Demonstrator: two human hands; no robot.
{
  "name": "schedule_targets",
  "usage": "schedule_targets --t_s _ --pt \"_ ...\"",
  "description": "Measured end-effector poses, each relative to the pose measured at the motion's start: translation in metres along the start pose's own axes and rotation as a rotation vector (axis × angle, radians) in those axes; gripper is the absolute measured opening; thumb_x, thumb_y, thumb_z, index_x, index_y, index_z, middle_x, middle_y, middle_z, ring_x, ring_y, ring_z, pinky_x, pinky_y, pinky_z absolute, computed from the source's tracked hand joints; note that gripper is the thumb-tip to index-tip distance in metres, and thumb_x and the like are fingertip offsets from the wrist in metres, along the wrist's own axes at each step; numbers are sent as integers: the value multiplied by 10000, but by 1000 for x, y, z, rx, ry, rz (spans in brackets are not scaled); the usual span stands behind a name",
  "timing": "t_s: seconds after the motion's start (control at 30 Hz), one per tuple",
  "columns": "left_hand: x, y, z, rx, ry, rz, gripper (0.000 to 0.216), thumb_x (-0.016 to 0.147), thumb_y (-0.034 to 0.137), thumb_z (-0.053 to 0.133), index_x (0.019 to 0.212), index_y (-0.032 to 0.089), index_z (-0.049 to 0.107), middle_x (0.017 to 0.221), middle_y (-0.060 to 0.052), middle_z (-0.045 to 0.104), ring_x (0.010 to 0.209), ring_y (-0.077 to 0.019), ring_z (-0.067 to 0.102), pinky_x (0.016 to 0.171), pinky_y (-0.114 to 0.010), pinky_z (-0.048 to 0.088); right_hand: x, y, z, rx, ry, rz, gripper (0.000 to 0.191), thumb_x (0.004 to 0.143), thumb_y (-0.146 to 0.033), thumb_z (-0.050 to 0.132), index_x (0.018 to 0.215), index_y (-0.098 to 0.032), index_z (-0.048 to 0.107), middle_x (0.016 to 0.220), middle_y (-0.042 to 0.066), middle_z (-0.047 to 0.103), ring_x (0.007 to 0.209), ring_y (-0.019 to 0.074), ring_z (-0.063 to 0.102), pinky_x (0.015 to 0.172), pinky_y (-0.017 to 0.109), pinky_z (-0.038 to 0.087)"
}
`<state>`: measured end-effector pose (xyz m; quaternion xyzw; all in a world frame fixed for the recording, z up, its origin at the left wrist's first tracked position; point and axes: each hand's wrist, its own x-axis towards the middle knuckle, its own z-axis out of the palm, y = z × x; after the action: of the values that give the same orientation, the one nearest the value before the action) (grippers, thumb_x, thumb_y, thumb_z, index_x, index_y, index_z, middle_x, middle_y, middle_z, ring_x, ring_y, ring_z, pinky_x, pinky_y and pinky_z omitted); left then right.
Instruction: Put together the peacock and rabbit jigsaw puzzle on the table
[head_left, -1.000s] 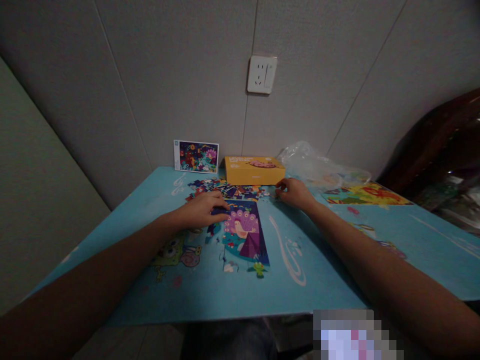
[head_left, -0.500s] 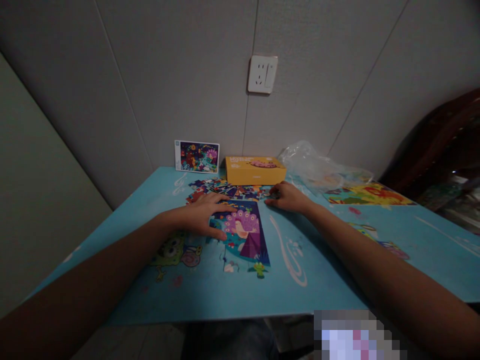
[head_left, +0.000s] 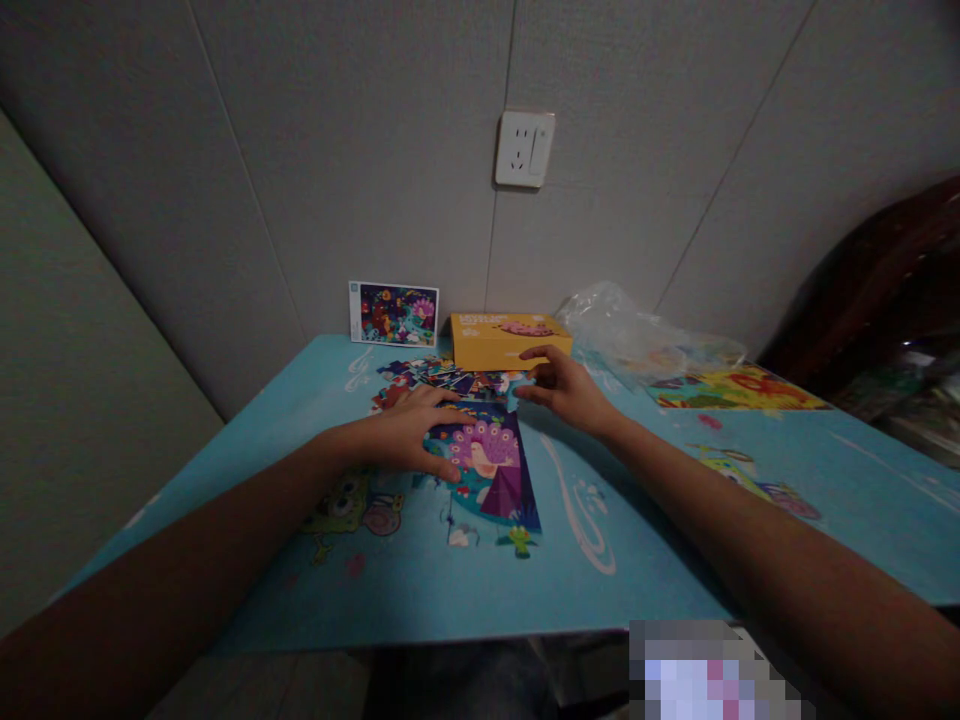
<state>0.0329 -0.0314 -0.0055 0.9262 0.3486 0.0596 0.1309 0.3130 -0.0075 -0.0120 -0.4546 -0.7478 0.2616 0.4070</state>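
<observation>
A partly joined jigsaw puzzle (head_left: 491,470) with a pink peacock and a purple tent lies on the table before me. My left hand (head_left: 412,430) rests flat with fingers spread over its upper left part, covering some of it. Behind the puzzle is a pile of loose jigsaw pieces (head_left: 431,374). My right hand (head_left: 566,393) is at the right end of this pile, index finger raised and thumb apart from it. By the thumb tip is a light blue jigsaw piece (head_left: 513,393); whether the thumb touches it is unclear.
A yellow box (head_left: 480,350) stands at the back, with a picture card (head_left: 397,314) propped up to its left. Clear plastic bags (head_left: 630,325) and another colourful puzzle picture (head_left: 742,388) lie to the right. The blue table cover (head_left: 337,600) ends near my lap.
My right hand has shifted slightly left and its fingers have spread from a closer pinch. The light blue piece now shows by its thumb. My left hand has barely moved.
</observation>
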Motion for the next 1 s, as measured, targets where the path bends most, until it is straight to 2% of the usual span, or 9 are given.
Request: schedule_targets --t_s 0.13,0.2,0.27,0.33,0.47,0.7,0.77,0.9,1.0 --pt "4 6 10 -64 186 16 877 760 534 721 1497 253 336 1443 -140 458 1314 -323 409 1101 -503 305 -5 -11 12 214 -56 0 590 678 -367 776 1161 -201 480 619 -80 547 578 135 547 594 265 416" --pt "6 10 13 -102 266 53 827 817 454 694 1511 241 296 1389 -139 508 1259 -293 469 1065 -467 356 -9 -17 17 256 -76 -24 589 683 -354 783 1172 -207 491 601 -90 530 564 124 527 586 259 412" --pt "6 12 14 -125 327 112 701 862 378 659 1478 234 356 1267 -113 597 1172 -258 535 1013 -427 408 -12 -22 22 264 -87 -45 571 693 -347 784 1173 -215 506 615 -86 534 563 117 518 575 253 408" --pt "7 13 13 -131 387 154 520 893 318 622 1383 219 479 1113 -80 664 1088 -229 580 963 -391 441 -14 -26 25 246 -90 -53 548 702 -344 784 1167 -222 521 636 -79 548 565 113 515 568 252 405" --pt "8 11 9 -128 481 165 252 900 275 605 1142 209 630 973 -37 701 1010 -197 626 913 -347 468 -17 -28 29 243 -84 -74 510 726 -338 773 1161 -228 531 651 -77 551 575 106 510 589 254 413" --pt "7 14 6 -195 449 114 154 879 318 616 983 215 664 1031 -28 727 992 -194 654 924 -350 475 -17 -29 29 259 -97 -64 443 770 -376 727 1125 -207 522 659 -64 578 583 113 536 623 273 434" --pt "7 14 6 -237 429 112 213 862 321 629 1047 218 655 1027 -33 727 1011 -199 654 942 -357 471 -17 -29 29 238 -101 -78 422 778 -379 718 1111 -203 529 655 -64 571 580 113 531 617 272 431" --pt "5 15 7 -259 395 141 527 812 291 683 1310 198 539 978 -45 715 1057 -215 631 978 -377 455 -18 -31 29 225 -104 -122 380 805 -352 697 1112 -200 533 667 -65 554 593 112 529 618 268 431" --pt "5 17 6 -230 411 126 523 816 252 663 1320 196 538 969 -47 704 1052 -214 622 991 -393 447 -20 -33 30 216 -114 -138 362 822 -324 681 1128 -206 528 681 -63 548 609 112 529 623 263 432"
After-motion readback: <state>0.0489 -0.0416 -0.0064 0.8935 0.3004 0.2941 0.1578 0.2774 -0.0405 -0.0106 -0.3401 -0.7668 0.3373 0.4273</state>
